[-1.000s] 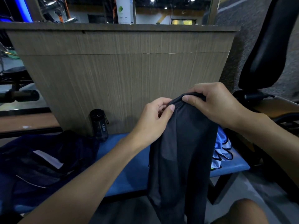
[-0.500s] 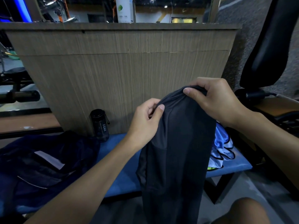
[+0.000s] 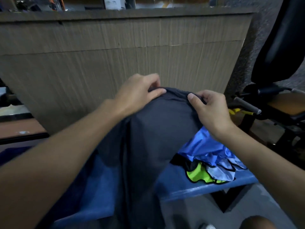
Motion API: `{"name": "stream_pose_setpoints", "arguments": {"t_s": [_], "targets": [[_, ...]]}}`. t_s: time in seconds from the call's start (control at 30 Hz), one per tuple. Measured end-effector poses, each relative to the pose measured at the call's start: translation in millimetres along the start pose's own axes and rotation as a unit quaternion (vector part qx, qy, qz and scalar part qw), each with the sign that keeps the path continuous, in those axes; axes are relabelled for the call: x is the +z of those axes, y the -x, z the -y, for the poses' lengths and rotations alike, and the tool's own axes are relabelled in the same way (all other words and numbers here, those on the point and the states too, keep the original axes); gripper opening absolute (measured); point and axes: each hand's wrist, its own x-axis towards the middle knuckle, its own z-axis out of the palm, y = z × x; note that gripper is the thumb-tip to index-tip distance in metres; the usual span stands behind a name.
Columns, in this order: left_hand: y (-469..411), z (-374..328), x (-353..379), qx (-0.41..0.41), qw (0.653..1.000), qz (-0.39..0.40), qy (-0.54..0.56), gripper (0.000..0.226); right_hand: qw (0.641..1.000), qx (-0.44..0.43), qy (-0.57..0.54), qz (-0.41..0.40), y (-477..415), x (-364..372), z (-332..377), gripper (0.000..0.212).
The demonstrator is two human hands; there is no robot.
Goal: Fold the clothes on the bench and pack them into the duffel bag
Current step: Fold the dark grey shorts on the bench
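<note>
A dark grey garment (image 3: pixel 158 133) hangs in front of me over the blue bench (image 3: pixel 194 185). My left hand (image 3: pixel 140 91) pinches its top edge on the left. My right hand (image 3: pixel 209 109) grips the same edge on the right, thumb on the cloth. The lower part of the garment drops below the bench's front edge. A crumpled blue garment (image 3: pixel 212 154) with black trim and a neon yellow piece (image 3: pixel 199 174) lie on the bench's right end. A sliver of the dark blue duffel bag (image 3: pixel 11 152) shows at the far left, mostly behind my left arm.
A wood-grain counter wall (image 3: pixel 115 52) stands right behind the bench. Black gym equipment with a padded seat back (image 3: pixel 280 47) and a wooden seat (image 3: pixel 287 104) crowds the right. A wooden ledge (image 3: pixel 18 129) sits at the left. My knee (image 3: pixel 259 223) shows bottom right.
The view has dropped and turned right, with motion blur. My hands have spread apart along the garment's top edge and come lower. The bottle and most of the duffel bag have left view.
</note>
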Motion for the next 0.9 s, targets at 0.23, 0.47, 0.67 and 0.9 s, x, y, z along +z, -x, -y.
{"name": "stream_pose_setpoints", "arguments": {"t_s": [0.23,0.47,0.67,0.9], "targets": [[-131.2,32.2,90.3,0.182,0.972,0.097,-0.112,0.032,0.987,0.102,-0.045,-0.119,-71.1,1.4,-95.7,0.042],[-165.1,42.8,276.5,0.167,0.974,0.154,-0.008,0.03,0.953,0.152,0.227,-0.128,-111.4,-50.7,-222.6,0.025],[-119.7,46.3,349.8,0.192,0.97,0.151,0.016,0.032,0.883,0.09,0.452,0.085,-98.0,-56.3,-267.1,0.042],[-87.8,51.7,322.1,0.106,0.981,0.131,0.101,0.026,0.905,0.05,0.405,0.12,-92.2,-56.3,-251.6,0.033]]}}
